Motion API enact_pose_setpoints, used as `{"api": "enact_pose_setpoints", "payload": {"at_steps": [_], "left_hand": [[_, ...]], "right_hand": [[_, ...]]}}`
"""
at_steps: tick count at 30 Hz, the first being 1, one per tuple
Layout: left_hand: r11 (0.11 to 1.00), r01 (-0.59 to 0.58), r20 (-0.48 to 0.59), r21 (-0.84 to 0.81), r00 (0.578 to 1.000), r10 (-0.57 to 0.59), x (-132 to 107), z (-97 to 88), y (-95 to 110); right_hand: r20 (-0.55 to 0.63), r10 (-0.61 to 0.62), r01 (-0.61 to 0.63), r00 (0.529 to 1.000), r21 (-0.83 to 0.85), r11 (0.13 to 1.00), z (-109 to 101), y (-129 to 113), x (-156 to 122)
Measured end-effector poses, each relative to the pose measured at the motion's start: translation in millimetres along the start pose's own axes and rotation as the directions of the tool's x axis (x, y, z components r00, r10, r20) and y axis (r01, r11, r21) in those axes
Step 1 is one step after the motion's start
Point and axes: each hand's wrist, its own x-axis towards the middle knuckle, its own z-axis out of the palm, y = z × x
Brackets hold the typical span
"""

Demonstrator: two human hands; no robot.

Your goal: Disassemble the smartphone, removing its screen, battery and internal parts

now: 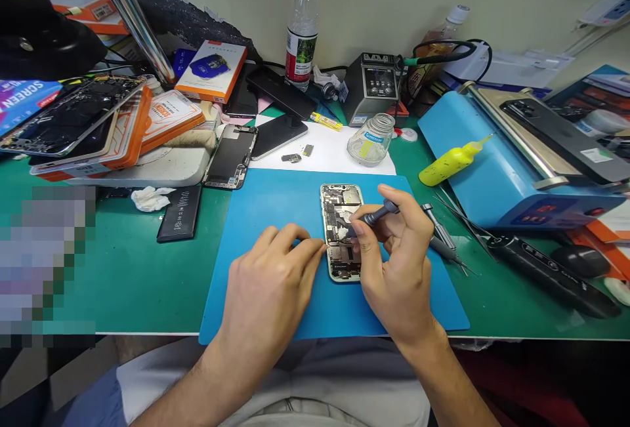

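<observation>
An opened phone (339, 225), its circuit boards and bare battery bay showing, lies on the blue mat (275, 197). My right hand (396, 256) grips a small dark screwdriver (378, 215), slanted so that its lower end points down into the phone; the tip is hidden by my fingers. At the phone's left edge, my left hand (270, 276) has its thumb and fingertips pinched together; whatever sits between them is too small to tell. Beyond the mat, small metal parts (292, 158) rest on white paper (335, 145).
A removed phone screen (230, 157) and a battery (180, 214) lie left. Behind stand a glass jar (373, 142), a plastic bottle (301, 33) and a grey control box (371, 89). Rightward are tweezers (440, 227), a yellow squeeze bottle (450, 163), a blue machine (492, 191) and a black handheld tool (551, 276).
</observation>
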Motion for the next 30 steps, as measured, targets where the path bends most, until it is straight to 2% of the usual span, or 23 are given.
{"api": "enact_pose_setpoints", "payload": {"at_steps": [3,7,12,18,23,30], "left_hand": [[1.0,0.022,-0.008,0.004,1.0,-0.022,0,-0.2,3],[0.997,0.063,-0.013,-0.047,0.998,-0.063,1,-1.2,4],[0.978,0.116,-0.018,-0.173,0.992,-0.121,4,-7.5,-2],[0.92,0.21,0.09,-0.33,0.978,-0.19,10,-22.5,-14],[0.948,0.175,0.111,-0.266,0.982,-0.15,16,-27.7,-9],[0.963,0.131,0.111,-0.237,0.988,-0.107,25,-10.4,5]], "right_hand": [[-0.009,-0.006,0.006,1.0,-0.004,1.0,1,-1,1],[-0.027,-0.083,0.08,0.996,-0.086,0.993,0,-2,2],[0.069,-0.064,0.066,0.996,-0.038,0.997,-6,-3,2],[0.077,-0.121,0.12,0.99,0.016,0.993,-6,-1,1],[0.074,-0.135,0.134,0.988,0.011,0.991,-6,-1,1],[0.035,-0.094,0.095,0.995,-0.035,0.995,-6,-2,1]]}}
